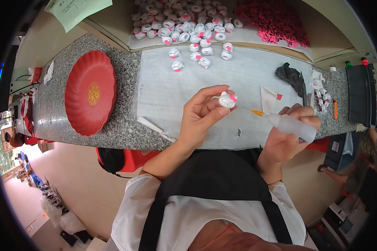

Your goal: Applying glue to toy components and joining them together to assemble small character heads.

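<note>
A speckled grey stone surface (pixel 121 125) runs across the view beyond both hands, with a pale floor below it and a cluttered room edge far to the left. One white sheet (pixel 176 83) covers the surface under and beyond the hands. Well to the left of the left hand lies one round red tray (pixel 90 93) with scalloped rim and a gold mark at its middle. Farther beyond the hands, past the sheet, a shallow box holds one heap of white figurine heads (pixel 184 21), too many to count, and one heap of pink bows (pixel 276 21); seven more white heads lie loose on the sheet just before the box. One crumpled black cloth (pixel 290 76) lies beyond the right hand. The left hand (pixel 203 117) is closed, pinching one small white figurine head (pixel 227 100) with a pink bow between thumb and fingertips, raised above the sheet. The right hand (pixel 287 140) is wrapped around one clear squeeze bottle (pixel 292 126), whose orange needle tip (pixel 255 112) points left toward the held head, just short of it.
</note>
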A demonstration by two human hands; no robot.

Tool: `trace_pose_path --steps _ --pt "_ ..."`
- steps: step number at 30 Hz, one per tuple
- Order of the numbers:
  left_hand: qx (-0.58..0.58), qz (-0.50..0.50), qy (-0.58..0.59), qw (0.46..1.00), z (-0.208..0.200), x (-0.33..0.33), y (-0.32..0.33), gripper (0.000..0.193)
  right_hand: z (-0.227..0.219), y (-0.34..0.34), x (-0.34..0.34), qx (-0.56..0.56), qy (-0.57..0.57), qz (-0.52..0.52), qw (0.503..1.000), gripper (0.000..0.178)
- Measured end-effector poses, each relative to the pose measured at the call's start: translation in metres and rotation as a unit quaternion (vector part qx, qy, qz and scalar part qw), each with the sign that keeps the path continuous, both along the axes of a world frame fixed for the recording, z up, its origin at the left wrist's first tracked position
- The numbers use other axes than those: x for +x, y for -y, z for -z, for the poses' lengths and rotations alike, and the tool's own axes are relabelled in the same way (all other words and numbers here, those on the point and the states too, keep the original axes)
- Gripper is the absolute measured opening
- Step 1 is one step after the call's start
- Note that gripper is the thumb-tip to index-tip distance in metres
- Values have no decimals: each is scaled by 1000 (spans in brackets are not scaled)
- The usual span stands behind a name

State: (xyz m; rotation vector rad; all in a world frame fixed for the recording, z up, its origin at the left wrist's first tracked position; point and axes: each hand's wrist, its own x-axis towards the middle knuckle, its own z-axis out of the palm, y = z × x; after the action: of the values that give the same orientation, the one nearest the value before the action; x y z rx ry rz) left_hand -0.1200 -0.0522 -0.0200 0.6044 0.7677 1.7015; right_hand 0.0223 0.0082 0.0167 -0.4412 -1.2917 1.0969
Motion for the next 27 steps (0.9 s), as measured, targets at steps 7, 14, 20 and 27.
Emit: trace_pose_path --steps 7,14,20,27 --pt "2 -17 -22 1000 7 -4 2 31 9 9 -12 107 54 26 992 39" --pt "7 -14 -32 999 7 -4 -2 31 10 6 -10 141 83 9 986 42" --pt "6 -9 -30 999 8 0 1 31 12 7 -5 138 83 -11 987 45" --pt "0 -3 -26 1000 6 -1 0 32 12 7 -5 141 95 -11 985 45"
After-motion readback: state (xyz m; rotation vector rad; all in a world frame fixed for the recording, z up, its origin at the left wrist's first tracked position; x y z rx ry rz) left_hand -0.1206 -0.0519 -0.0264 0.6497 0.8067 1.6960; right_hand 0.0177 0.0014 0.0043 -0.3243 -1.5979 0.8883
